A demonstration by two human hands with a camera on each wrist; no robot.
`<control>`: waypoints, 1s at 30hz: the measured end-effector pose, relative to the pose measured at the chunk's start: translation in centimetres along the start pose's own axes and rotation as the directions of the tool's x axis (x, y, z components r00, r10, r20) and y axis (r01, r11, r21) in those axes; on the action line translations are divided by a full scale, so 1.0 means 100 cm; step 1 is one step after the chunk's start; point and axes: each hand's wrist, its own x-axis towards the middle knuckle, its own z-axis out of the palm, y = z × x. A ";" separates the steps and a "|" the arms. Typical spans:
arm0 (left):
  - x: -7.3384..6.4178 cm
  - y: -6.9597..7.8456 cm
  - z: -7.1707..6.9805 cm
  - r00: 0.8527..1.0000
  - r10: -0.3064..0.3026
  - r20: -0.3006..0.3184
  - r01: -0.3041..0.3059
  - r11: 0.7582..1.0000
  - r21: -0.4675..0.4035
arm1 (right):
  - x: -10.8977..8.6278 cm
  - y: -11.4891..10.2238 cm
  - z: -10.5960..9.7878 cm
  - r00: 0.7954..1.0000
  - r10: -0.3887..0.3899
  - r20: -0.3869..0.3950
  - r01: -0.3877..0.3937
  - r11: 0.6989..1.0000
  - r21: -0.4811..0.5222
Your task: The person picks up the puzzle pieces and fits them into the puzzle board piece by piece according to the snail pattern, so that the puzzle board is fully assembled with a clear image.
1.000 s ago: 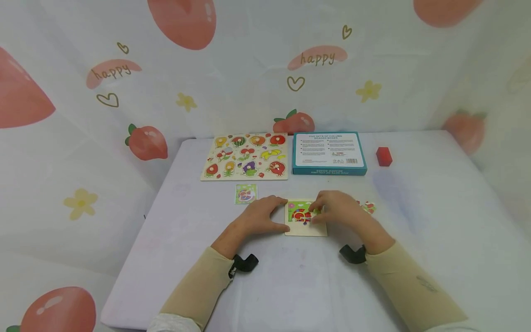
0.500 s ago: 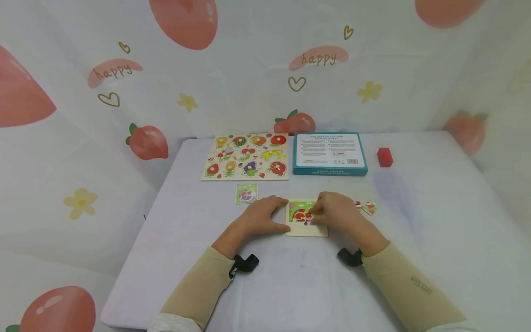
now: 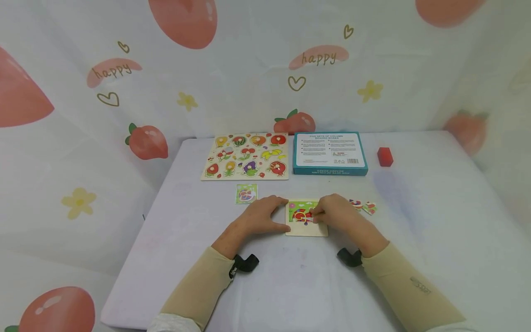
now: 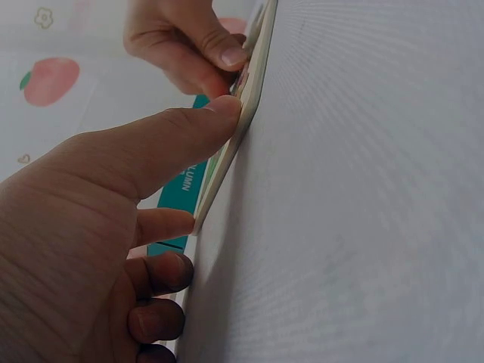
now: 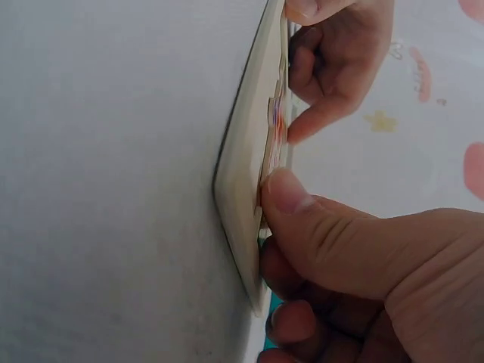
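Observation:
A square wooden jigsaw board [image 3: 307, 229] with a green and red picture lies in the middle of the table. My left hand [image 3: 260, 216] holds it by its left side, the thumb at the near corner and the index finger at the far one. Over the picture's right part, my right hand [image 3: 338, 213] pinches a puzzle piece [image 5: 265, 180] between thumb and fingers, low against the board; the fingers mostly hide it. Just right of that hand lie loose puzzle pieces [image 3: 369, 208].
A small picture square [image 3: 246, 194] lies beyond my left hand. Further back are a wooden fruit peg puzzle [image 3: 245, 157], a teal and white box [image 3: 330, 153] and a red block [image 3: 385, 157]. A fruit-print cloth [image 3: 240, 83] hangs behind the table.
My right hand has shifted slightly toward me over the board, and more of the loose pieces beside it shows. The left hand keeps its hold on the board.

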 end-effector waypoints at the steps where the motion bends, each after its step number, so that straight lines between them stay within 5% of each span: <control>1: 0.000 0.000 0.000 1.000 0.001 0.000 -0.001 1.000 -0.002 | -0.001 0.000 -0.001 1.000 0.003 -0.001 -0.003 1.000 0.014; 17: 0.001 0.000 0.000 1.000 0.004 -0.002 -0.004 1.000 0.011 | -0.008 0.010 -0.021 1.000 -0.009 -0.012 0.011 0.987 0.158; 30: 0.000 0.000 0.001 1.000 0.010 -0.010 -0.010 1.000 0.020 | -0.013 0.043 -0.041 0.999 0.027 0.019 -0.030 0.984 0.174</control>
